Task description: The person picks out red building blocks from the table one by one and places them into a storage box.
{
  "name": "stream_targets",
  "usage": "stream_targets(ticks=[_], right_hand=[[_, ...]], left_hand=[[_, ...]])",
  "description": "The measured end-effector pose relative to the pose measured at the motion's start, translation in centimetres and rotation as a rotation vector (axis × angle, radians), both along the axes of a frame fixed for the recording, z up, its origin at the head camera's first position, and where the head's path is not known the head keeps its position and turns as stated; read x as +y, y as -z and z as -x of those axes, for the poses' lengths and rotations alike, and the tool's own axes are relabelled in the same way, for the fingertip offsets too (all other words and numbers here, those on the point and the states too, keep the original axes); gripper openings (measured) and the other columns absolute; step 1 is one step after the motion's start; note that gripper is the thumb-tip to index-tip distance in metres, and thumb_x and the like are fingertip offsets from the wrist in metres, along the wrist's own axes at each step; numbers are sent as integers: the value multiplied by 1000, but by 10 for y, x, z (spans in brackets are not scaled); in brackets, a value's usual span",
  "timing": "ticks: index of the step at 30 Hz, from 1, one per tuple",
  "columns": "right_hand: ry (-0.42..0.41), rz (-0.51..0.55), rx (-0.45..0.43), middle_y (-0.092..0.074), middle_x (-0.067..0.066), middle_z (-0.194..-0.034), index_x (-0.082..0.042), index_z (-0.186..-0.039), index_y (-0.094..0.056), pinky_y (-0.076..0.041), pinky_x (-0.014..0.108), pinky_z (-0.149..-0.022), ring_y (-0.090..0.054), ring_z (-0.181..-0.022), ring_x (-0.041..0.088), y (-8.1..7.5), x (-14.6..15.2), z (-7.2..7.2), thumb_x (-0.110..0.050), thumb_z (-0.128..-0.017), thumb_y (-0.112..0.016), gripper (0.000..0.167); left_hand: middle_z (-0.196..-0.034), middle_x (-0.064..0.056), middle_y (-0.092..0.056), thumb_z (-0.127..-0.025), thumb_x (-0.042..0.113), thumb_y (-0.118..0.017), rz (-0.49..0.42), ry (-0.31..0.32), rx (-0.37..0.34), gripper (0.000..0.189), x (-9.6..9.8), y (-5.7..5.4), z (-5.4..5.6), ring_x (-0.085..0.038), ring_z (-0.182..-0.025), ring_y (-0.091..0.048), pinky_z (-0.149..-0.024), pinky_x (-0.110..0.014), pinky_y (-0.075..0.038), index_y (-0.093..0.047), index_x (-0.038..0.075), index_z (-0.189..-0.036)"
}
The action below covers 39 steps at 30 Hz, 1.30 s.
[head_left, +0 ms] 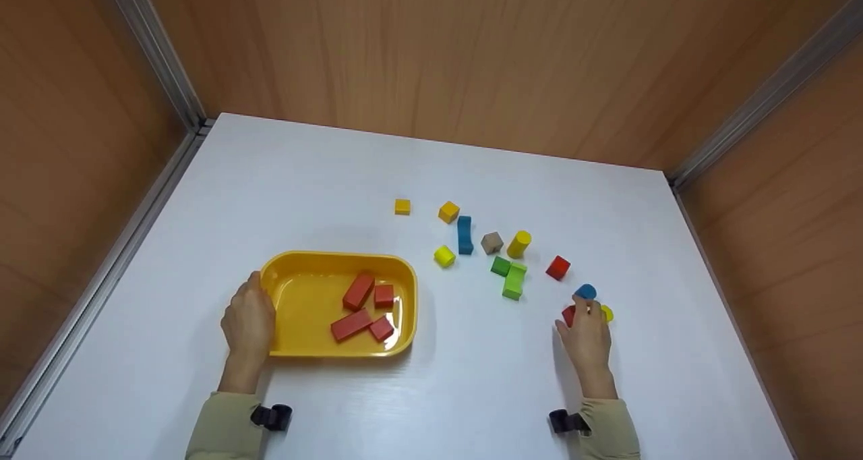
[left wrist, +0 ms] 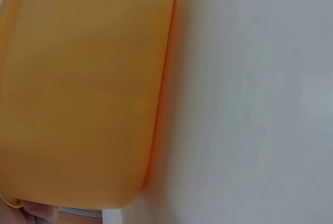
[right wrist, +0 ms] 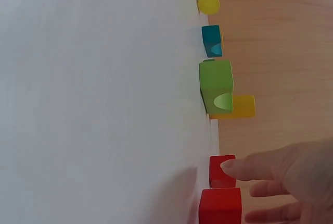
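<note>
My left hand [head_left: 249, 318] grips the left end of a yellow plastic tray [head_left: 296, 350]; in the left wrist view its fingertips [left wrist: 41, 211] show at the rim. Several red wooden blocks [head_left: 358, 291] lie in the tray. At the right, my right hand [head_left: 588, 335] hovers with parted fingers at a red block [right wrist: 220, 207], which the hand partly covers in the head view. A blue round block [head_left: 586, 291] and a yellow round block [head_left: 607, 313] sit just beyond and beside its fingers. Another red block [head_left: 558, 268] lies farther off.
Mid-table lie a light green block [head_left: 514, 282], a dark green block [head_left: 500, 266], a yellow cylinder [head_left: 519, 244], a plain wooden block [head_left: 492, 243], a blue curved block [head_left: 464, 235] and several yellow pieces [head_left: 444, 256]. Wooden panels [head_left: 431, 55] border the white table [head_left: 323, 177].
</note>
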State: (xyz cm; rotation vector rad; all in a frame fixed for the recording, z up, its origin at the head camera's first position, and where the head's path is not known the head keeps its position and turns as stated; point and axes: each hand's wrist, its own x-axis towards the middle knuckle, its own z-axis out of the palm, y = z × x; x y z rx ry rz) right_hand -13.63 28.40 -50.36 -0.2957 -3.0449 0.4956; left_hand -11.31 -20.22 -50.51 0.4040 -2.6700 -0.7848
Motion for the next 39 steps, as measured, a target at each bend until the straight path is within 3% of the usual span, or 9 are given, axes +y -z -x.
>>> stream_targets(ticks=[9, 15, 21, 36, 39], right_hand=[[0, 19, -74, -38, 29, -119, 5, -126, -39, -37, 50, -89, -43, -105, 40, 6, 5, 5, -10, -80, -65, 54], [-31, -18, -19, -43, 29, -110, 7, -118, -45, -43, 49, -81, -49, -95, 39, 12, 9, 5, -2, -76, -67, 47], [-35, -13, -9, -45, 30, -108, 9, -116, -47, -42, 51, -82, -50, -95, 40, 6, 7, 5, 5, -77, -62, 42], [-34, -2, 3, -46, 23, -107, 5, -117, -48, -43, 45, -85, -49, -97, 34, 20, 8, 8, 4, -76, -65, 44], [-45, 2, 15, -46, 23, -107, 5, -116, -48, -43, 44, -84, -49, -97, 34, 14, 1, 6, 1, -76, -65, 43]], left_hand=[[-88, -30, -56, -88, -4, -43, -9, -8, -7, 30, 0, 1, 1, -43, -65, -58, -48, -49, -46, -47, -14, -116], [-86, -32, -57, -86, -7, -42, -17, 4, 24, 31, 0, 0, 1, -40, -61, -59, -45, -46, -47, -47, -16, -116], [-91, -32, -56, -88, -6, -42, -30, -2, -10, 32, 1, -1, 1, -42, -69, -59, -51, -48, -48, -45, -15, -118], [-88, -29, -56, -88, -4, -41, -28, -14, -17, 32, 0, 0, 1, -41, -67, -58, -51, -50, -46, -46, -13, -118], [-88, -30, -56, -88, -4, -41, -26, -10, -16, 32, 0, 0, 1, -40, -65, -58, -50, -48, -46, -46, -14, -118]])
